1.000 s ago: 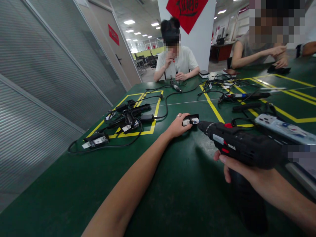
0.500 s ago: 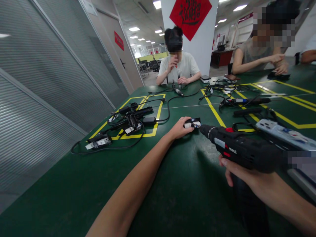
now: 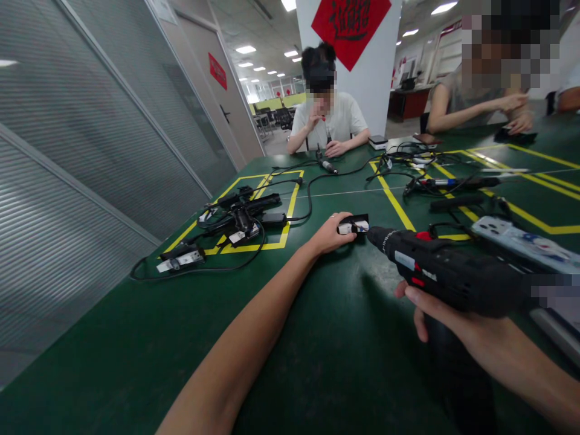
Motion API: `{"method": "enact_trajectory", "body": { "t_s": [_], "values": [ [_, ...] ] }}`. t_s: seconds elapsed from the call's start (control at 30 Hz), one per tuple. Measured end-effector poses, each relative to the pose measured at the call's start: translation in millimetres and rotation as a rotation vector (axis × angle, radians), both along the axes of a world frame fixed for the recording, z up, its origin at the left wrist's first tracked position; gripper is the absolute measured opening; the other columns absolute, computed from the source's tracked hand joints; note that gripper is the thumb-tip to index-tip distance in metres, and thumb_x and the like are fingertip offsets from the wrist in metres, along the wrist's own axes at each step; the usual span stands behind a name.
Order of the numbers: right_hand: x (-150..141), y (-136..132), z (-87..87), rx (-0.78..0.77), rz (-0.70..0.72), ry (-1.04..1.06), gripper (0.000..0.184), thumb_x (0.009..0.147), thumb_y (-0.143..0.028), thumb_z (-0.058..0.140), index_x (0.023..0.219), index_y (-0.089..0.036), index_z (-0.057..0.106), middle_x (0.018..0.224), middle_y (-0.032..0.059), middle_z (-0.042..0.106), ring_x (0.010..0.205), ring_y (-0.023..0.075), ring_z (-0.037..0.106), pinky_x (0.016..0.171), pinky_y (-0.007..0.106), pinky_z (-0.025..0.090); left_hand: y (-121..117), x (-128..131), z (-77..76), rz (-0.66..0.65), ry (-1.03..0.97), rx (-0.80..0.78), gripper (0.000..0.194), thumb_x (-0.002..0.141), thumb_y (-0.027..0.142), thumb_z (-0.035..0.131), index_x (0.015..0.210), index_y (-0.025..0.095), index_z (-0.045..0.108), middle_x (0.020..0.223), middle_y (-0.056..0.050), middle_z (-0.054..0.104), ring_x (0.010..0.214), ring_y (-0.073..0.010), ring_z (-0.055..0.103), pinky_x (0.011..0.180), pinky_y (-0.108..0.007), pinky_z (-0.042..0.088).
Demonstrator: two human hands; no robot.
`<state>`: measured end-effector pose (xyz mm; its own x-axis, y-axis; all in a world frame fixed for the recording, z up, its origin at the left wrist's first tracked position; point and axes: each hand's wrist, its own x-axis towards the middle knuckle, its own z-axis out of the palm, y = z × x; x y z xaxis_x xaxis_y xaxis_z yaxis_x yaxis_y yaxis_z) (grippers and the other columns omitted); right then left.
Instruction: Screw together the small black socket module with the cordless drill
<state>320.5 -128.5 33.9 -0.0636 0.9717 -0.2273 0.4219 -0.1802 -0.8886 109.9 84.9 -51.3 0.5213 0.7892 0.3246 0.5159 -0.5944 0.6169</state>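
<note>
My left hand [image 3: 334,233] is closed on the near end of a small black-and-white part [image 3: 356,225], which rests on the green table [image 3: 317,338]. What exactly the part is I cannot make out. In my right hand [image 3: 446,308] is a black cordless drill [image 3: 448,269] with red accents, its grip wrapped by my fingers. The drill's chuck points left, with its tip right beside the part's right end. Whether the tip touches the part is too small to tell.
Black devices with cables [image 3: 244,217] lie inside yellow tape on the left. More cables and a soldering-iron-like tool [image 3: 462,183] lie at the right, near a clear plastic case [image 3: 525,241]. One person [image 3: 333,124] sits opposite, another person [image 3: 484,106] at the far right.
Both hands stay almost in place, with the part and the drill still held. The view has shifted very slightly, and the index finger on the drill has moved a little.
</note>
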Motion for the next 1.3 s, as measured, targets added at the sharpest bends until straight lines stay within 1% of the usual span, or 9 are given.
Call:
{"method": "enact_trajectory", "body": {
  "t_s": [0.1, 0.27, 0.37, 0.57, 0.73, 0.9, 1.07, 1.17, 1.3],
  "values": [
    [1, 0, -0.1, -0.009, 0.002, -0.002, 0.039, 0.081, -0.062, 0.052, 0.088, -0.028, 0.068, 0.056, -0.0047, 0.064, 0.063, 0.0184, 0.060, 0.069, 0.034, 0.043, -2, 0, 0.0, -0.004, 0.001, 0.020, 0.057, 0.074, 0.030, 0.063, 0.128, 0.020, 0.049, 0.120, -0.008, 0.056, 0.111, -0.0220, 0.053, 0.103, -0.038, 0.041],
    [6, 0, -7.2, 0.050, -0.046, -0.071, 0.045, 0.077, -0.066, 0.054, 0.060, -0.027, 0.066, 0.074, 0.0017, 0.071, 0.081, 0.0246, 0.065, 0.072, 0.036, 0.047, -2, -1, -1.6, -0.008, 0.005, 0.055, 0.058, 0.074, 0.029, 0.063, 0.130, 0.021, 0.049, 0.123, -0.009, 0.051, 0.118, -0.0222, 0.049, 0.107, -0.039, 0.038],
    [7, -1, -9.9, 0.079, -0.069, -0.116, 0.047, 0.076, -0.067, 0.054, 0.054, -0.026, 0.065, 0.086, 0.0043, 0.073, 0.091, 0.0285, 0.065, 0.071, 0.037, 0.049, -4, -2, -1.8, 0.035, 0.032, 0.126, 0.059, 0.074, 0.031, 0.064, 0.131, 0.020, 0.050, 0.133, -0.011, 0.043, 0.126, -0.0248, 0.043, 0.111, -0.040, 0.035],
    [6, -2, -5.6, 0.012, -0.035, -0.054, 0.046, 0.077, -0.065, 0.050, 0.058, -0.027, 0.065, 0.075, 0.0033, 0.073, 0.078, 0.0257, 0.066, 0.077, 0.040, 0.050, -11, -2, 1.8, 0.034, 0.124, 0.304, 0.059, 0.078, 0.034, 0.060, 0.134, 0.020, 0.048, 0.134, -0.012, 0.048, 0.128, -0.0259, 0.042, 0.113, -0.042, 0.031],
    [5, -2, -4.6, 0.061, -0.086, -0.041, 0.038, 0.075, -0.063, 0.056, 0.061, -0.029, 0.066, 0.078, 0.0018, 0.076, 0.085, 0.0263, 0.068, 0.084, 0.039, 0.051, -15, 1, 2.8, 0.019, 0.110, 0.244, 0.057, 0.081, 0.039, 0.057, 0.134, 0.020, 0.045, 0.129, -0.011, 0.052, 0.118, -0.0241, 0.051, 0.105, -0.040, 0.040],
    [5, 0, -8.8, 0.064, -0.065, 0.075, 0.029, 0.075, -0.057, 0.061, 0.084, -0.031, 0.069, 0.060, -0.0020, 0.070, 0.061, 0.0211, 0.067, 0.068, 0.035, 0.055, -16, 6, 1.3, 0.050, 0.055, 0.189, 0.055, 0.080, 0.036, 0.058, 0.130, 0.020, 0.045, 0.123, -0.010, 0.051, 0.112, -0.0238, 0.053, 0.101, -0.040, 0.042],
    [-2, 5, -20.9, 0.050, -0.077, 0.372, 0.049, 0.070, -0.044, 0.072, 0.115, -0.033, 0.055, 0.095, 0.0009, 0.074, 0.042, 0.0152, 0.063, 0.045, 0.033, 0.054, -14, 5, 2.2, 0.018, 0.042, 0.146, 0.053, 0.079, 0.028, 0.057, 0.130, 0.019, 0.046, 0.121, -0.010, 0.051, 0.112, -0.0230, 0.052, 0.102, -0.039, 0.041],
    [-5, 7, -22.7, 0.071, -0.090, 0.404, 0.052, 0.068, -0.040, 0.072, 0.116, -0.032, 0.053, 0.097, 0.0020, 0.073, 0.040, 0.0160, 0.063, 0.043, 0.035, 0.054, -11, 6, 1.8, 0.012, 0.002, 0.125, 0.050, 0.078, 0.023, 0.056, 0.127, 0.018, 0.048, 0.119, -0.009, 0.051, 0.112, -0.0217, 0.051, 0.103, -0.037, 0.040],
    [-3, 5, -17.8, 0.088, -0.078, 0.368, 0.039, 0.070, -0.038, 0.071, 0.107, -0.033, 0.059, 0.087, -0.0021, 0.072, 0.038, 0.0135, 0.060, 0.044, 0.033, 0.052, -7, 9, 1.0, 0.010, -0.045, 0.090, 0.052, 0.074, 0.020, 0.058, 0.125, 0.015, 0.050, 0.117, -0.010, 0.052, 0.111, -0.0206, 0.051, 0.104, -0.036, 0.040]
  ]
}}
